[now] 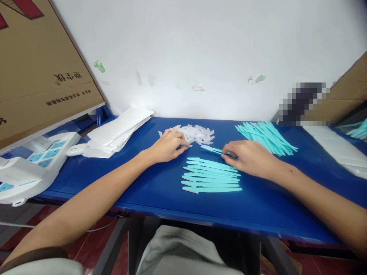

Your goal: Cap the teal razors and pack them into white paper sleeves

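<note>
My left hand (171, 145) is at the front edge of a pile of small translucent white blade caps (197, 133). Its thumb and forefinger are closed at the tips, with a cap (189, 145) between them. My right hand (246, 156) pinches the handle end of turquoise eyebrow razors (210, 149), probably two, pointing left towards the caps. Just below lies a neat row of several turquoise razors (213, 179), heads to the left. Behind my right hand, more razors (266, 137) are heaped loosely.
The blue table (160, 191) backs onto a white wall. At left are white pouches (120, 130), a white power strip (54, 160) and a large cardboard box (43, 65). A white padded packet (335, 149) lies at right, near another cardboard box (346, 91).
</note>
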`<act>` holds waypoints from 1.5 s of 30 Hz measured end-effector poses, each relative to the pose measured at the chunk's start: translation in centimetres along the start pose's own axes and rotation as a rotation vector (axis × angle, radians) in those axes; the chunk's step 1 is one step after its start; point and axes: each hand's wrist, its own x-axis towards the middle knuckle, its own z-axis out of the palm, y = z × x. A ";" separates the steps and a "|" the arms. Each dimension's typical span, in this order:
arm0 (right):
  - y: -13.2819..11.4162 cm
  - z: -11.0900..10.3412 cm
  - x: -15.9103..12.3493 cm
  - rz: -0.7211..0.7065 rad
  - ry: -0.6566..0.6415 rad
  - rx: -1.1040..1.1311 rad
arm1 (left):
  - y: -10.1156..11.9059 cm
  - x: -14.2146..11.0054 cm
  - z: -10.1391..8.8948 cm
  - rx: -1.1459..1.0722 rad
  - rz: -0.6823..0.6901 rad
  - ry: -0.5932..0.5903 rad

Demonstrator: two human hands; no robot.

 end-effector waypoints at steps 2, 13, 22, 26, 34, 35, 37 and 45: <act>-0.2 0.0 0.1 -0.002 0.001 0.022 | 0.1 0.0 0.0 -0.018 -0.004 -0.001; -0.7 0.3 -0.3 -0.010 0.029 0.067 | 0.1 0.1 -0.2 -0.104 0.038 0.017; -1.8 -0.1 -0.4 -0.281 0.147 0.261 | -0.2 0.0 0.6 -0.085 0.109 0.109; -1.6 0.2 -0.5 -0.283 0.097 0.258 | -0.2 -0.1 0.7 -0.090 0.125 0.116; -1.7 0.0 -0.5 -0.310 0.027 0.223 | -0.2 0.0 0.6 -0.092 0.127 0.103; -1.7 0.0 -0.5 -0.320 0.035 0.200 | -0.2 0.0 0.6 -0.096 0.129 0.103; -1.7 0.1 -0.5 -0.337 0.049 0.157 | -0.1 0.1 0.5 -0.102 0.131 0.100; -1.5 0.4 -0.7 -0.358 0.065 0.052 | -0.1 0.2 0.5 -0.119 0.130 0.081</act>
